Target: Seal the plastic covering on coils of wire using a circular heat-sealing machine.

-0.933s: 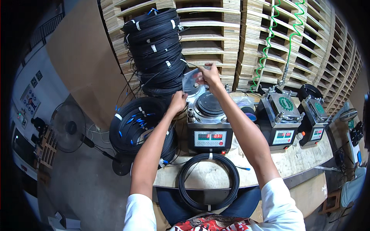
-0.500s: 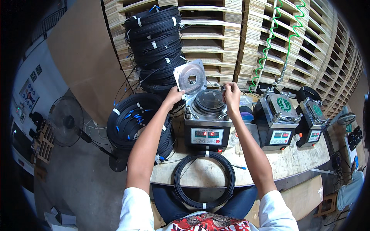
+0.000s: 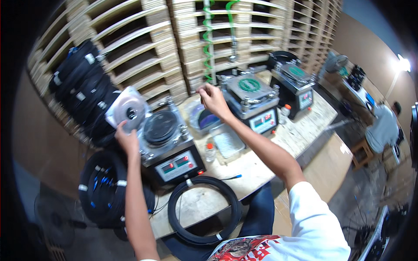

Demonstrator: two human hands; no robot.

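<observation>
Holding the round silver plate [image 3: 127, 109] tilted above the left machine [image 3: 167, 145], my left hand [image 3: 126, 138] clamped on its lower edge. The dark platen [image 3: 160, 127] beneath lies exposed. My right hand [image 3: 212, 98], fingers curled, hovers over the clear bag of purple discs [image 3: 203, 118] on the surface [image 3: 244, 167]; I cannot tell whether it pinches anything. Judgement: keep the plate steady and clear of the platen, and lift only one disc by its edge.

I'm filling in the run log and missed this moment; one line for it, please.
left hand: holds grey disc plate tilted beside machine | right hand: closed, raised above blue discs | black cable coil: on table edge
</observation>
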